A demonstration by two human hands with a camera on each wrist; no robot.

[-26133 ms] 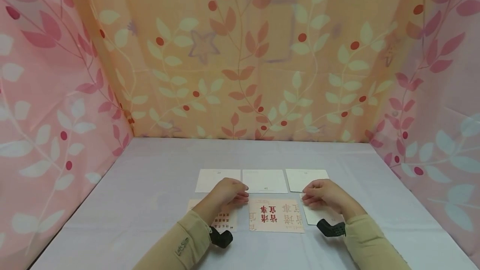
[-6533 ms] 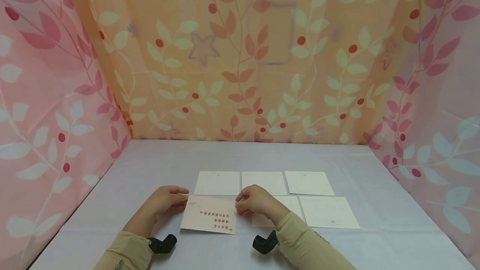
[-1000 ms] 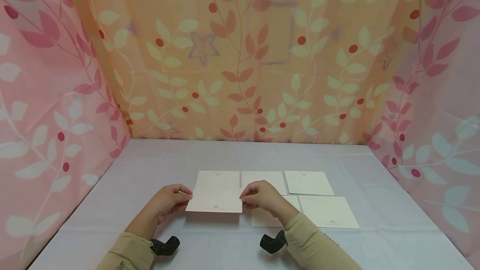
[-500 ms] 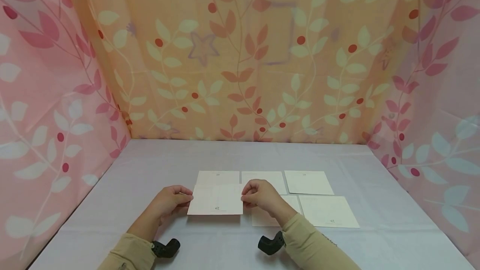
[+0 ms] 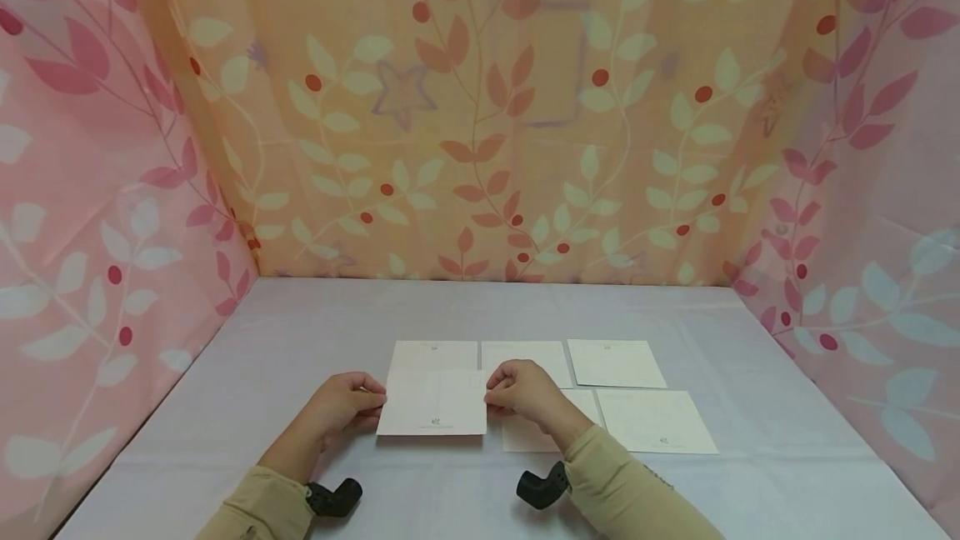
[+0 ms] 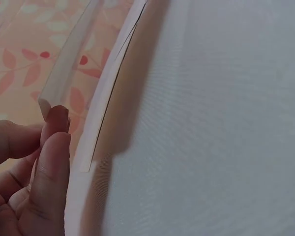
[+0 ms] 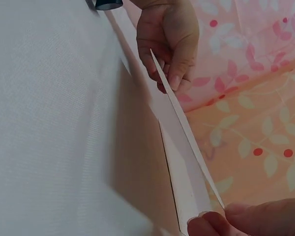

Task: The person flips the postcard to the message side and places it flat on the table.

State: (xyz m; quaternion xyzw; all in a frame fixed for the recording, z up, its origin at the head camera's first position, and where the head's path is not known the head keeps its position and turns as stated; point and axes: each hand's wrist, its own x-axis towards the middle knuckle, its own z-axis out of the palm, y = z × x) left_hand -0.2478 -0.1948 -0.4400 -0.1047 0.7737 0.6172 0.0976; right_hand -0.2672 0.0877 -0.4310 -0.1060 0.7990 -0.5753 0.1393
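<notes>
Between my two hands is a white card (image 5: 432,407) with a small dark mark near its lower edge. My left hand (image 5: 337,407) pinches its left edge and my right hand (image 5: 528,398) pinches its right edge. The card is held off the table, with a shadow under its near edge. Seen edge-on in the right wrist view, the card (image 7: 187,130) spans from one hand to the other. In the left wrist view, thumb and fingers (image 6: 54,157) grip the card's corner (image 6: 59,88).
A back row has a left card (image 5: 435,354), partly covered by the held one, a middle card (image 5: 525,354) and a right card (image 5: 617,363). In front lie a card (image 5: 528,437) partly behind my right hand and another card (image 5: 657,423). A white cloth (image 5: 360,307) covers the table.
The card was printed side up 6.5 seconds ago and now shows its plain face. During the last second it has come slightly nearer to me. Earlier, another front card also showed red characters.
</notes>
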